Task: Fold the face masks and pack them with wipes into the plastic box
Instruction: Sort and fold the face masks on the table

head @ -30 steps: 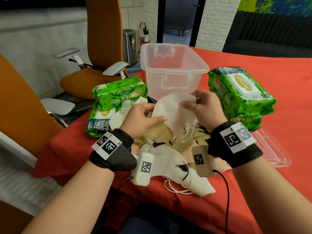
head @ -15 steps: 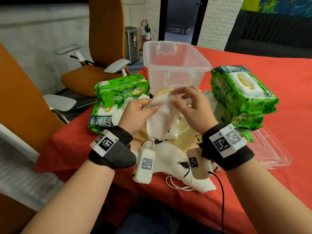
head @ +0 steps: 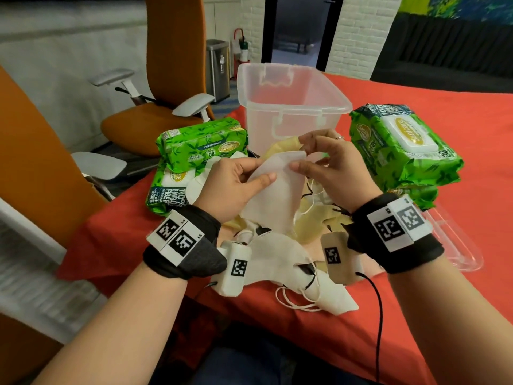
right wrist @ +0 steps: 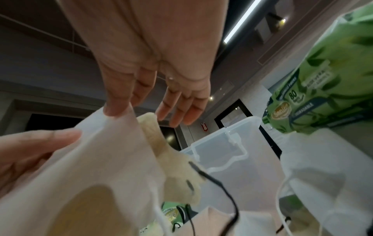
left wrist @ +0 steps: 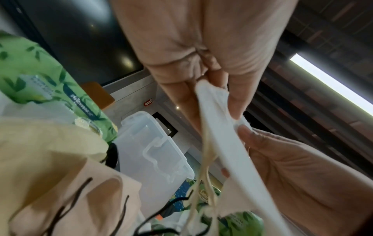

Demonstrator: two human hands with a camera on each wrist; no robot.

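Observation:
Both hands hold one white face mask (head: 273, 195) above a heap of white, beige and yellow masks (head: 280, 254) on the red table. My left hand (head: 236, 187) pinches the mask's left edge between thumb and fingers; the left wrist view shows that pinch on the white mask (left wrist: 220, 127). My right hand (head: 330, 168) pinches its upper right corner with thumb and forefinger, the other fingers spread near a yellow mask (head: 280, 147). The clear plastic box (head: 291, 107) stands open just beyond the hands. Green wipes packs lie to the left (head: 200, 143) and right (head: 402, 151).
A clear lid (head: 455, 245) lies flat under the right wipes packs, at the right. Orange office chairs (head: 166, 79) stand left of the table's corner. The red cloth (head: 458, 107) stretches away on the far right. A black cable (head: 379, 315) hangs from my right wrist.
The mask was spread wide between both hands a second ago; now it is folded narrower and held upright, my hands closer together and slightly higher in front of the box.

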